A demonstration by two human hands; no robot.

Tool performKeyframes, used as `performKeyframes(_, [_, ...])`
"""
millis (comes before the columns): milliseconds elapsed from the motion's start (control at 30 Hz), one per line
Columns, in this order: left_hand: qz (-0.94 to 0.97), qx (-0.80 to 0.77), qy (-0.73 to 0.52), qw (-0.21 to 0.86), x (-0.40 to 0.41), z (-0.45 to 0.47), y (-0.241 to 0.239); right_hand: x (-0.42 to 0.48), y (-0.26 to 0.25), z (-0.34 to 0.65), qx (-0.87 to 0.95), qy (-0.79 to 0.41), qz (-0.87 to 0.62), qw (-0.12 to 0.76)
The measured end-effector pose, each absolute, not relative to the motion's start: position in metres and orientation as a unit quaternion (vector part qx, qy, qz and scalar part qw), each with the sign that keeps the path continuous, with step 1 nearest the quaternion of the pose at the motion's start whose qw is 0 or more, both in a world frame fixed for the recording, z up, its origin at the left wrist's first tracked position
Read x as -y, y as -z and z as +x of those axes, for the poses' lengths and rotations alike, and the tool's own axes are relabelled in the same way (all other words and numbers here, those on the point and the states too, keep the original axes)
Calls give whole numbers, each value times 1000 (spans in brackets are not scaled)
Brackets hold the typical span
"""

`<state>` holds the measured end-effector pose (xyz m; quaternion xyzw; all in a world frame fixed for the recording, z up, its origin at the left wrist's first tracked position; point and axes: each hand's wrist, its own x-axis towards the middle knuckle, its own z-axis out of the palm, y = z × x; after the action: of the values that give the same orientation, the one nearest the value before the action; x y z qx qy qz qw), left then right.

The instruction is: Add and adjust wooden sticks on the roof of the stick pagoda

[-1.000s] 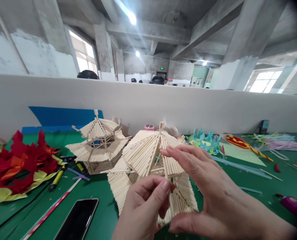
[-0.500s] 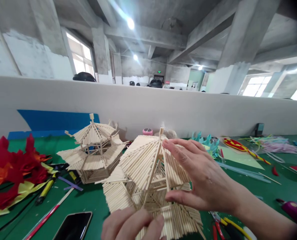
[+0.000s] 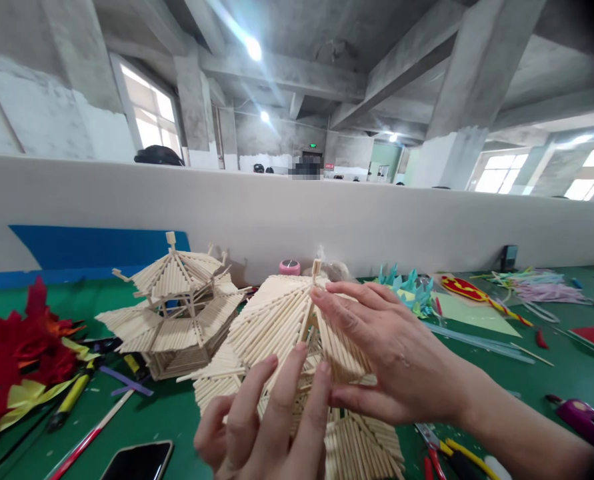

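Bare concrete ceiling (image 3: 327, 40) with heavy crossing beams; bright lamp (image 3: 253, 49) at 12 o'clock, smaller ones deeper in. Thick concrete column (image 3: 457, 87) at 1 o'clock. Daylit windows at 10 o'clock (image 3: 149, 110) and 2 o'clock (image 3: 497, 177). Whitewashed wall (image 3: 37, 113) at 10 o'clock. Pale partition (image 3: 377, 220) spans the width behind the green table (image 3: 551, 380), blue sheet (image 3: 91, 247) at 9 o'clock.
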<state>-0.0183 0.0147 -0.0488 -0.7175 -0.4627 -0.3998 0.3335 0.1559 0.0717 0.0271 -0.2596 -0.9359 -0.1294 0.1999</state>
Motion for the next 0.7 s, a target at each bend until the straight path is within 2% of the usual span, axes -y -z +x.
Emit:
performKeyframes(167, [-713,489,422,274,-19,-13,50,-74,-27,155,938,115,-261,196])
performKeyframes(700, [-717,486,431,252,-24,-16,55,-74,-20,158,928,125,-272,223])
